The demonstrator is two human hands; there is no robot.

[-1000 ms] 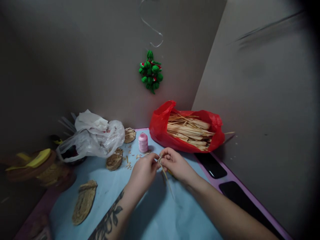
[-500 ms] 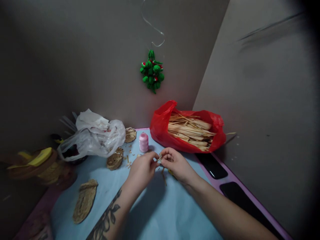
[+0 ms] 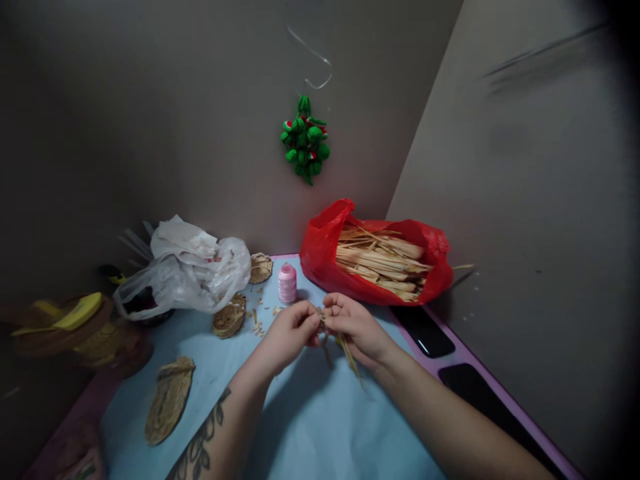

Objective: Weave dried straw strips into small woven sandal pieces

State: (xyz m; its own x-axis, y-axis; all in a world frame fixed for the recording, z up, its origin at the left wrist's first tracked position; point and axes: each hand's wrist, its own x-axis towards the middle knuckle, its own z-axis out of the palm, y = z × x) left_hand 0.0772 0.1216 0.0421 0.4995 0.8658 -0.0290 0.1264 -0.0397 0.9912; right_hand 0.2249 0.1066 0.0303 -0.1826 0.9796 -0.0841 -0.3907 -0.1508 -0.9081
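Observation:
My left hand [image 3: 295,328] and my right hand [image 3: 357,328] meet over the blue cloth [image 3: 320,427], fingertips almost touching. Both are closed in a pinch on a small piece of dried straw [image 3: 323,321], mostly hidden by the fingers. Loose straw strands [image 3: 351,362] hang below my right palm. Just behind my left hand stands a spool of pink thread [image 3: 287,285]. Straw scraps [image 3: 257,324] lie to its left, beside a small woven straw basket [image 3: 230,316].
At the back right a red plastic bag [image 3: 320,257] holds dried straw strips [image 3: 383,260]. Two phones [image 3: 425,331] lie along the right edge. On the left are a white plastic bag [image 3: 200,280], a woven straw sole [image 3: 170,400] and another woven piece [image 3: 261,268]. A green ornament [image 3: 305,140] hangs on the wall.
My left hand has turned, its fingers curling closer around the straw piece. Straw strands now stick out below my right hand, where they were barely visible before.

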